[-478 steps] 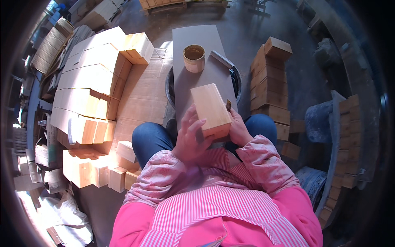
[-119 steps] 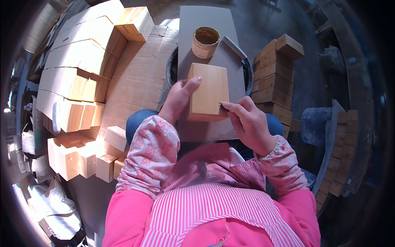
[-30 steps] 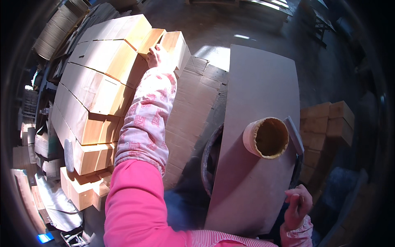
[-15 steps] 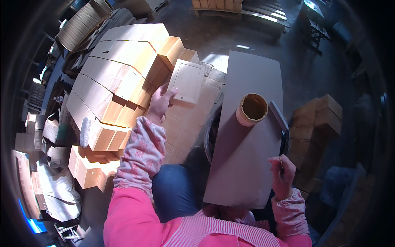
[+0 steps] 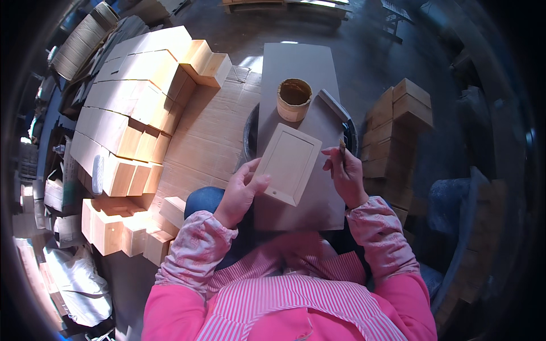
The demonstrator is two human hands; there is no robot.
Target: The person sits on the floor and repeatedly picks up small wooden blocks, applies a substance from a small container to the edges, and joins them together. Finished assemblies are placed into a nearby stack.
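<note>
My left hand (image 5: 242, 187) grips a pale wooden box (image 5: 287, 165) at its lower left edge, tilted above the board in front of me. A panel with a grooved border and a small round hole near its lower end shows on the box's top. To the right of the box, my right hand (image 5: 347, 173) is closed around a slim, dark tool (image 5: 342, 146) whose tip points up; its exact kind is too small to tell. Beyond the box, a round tub (image 5: 294, 102) with a brown, stained inside stands on the long grey board (image 5: 298, 59).
A flat grey bar (image 5: 334, 104) lies at the board's right edge, over a dark round rim (image 5: 249, 133). Stacked wooden boxes (image 5: 122, 122) fill the left on flat cardboard (image 5: 199, 133). More boxes (image 5: 392, 128) are stacked at the right. White sacking (image 5: 79, 284) lies lower left.
My left hand has brought the wooden box from beside the left stack to over the board. My right hand has risen toward the box with the slim tool, and the view has shifted.
</note>
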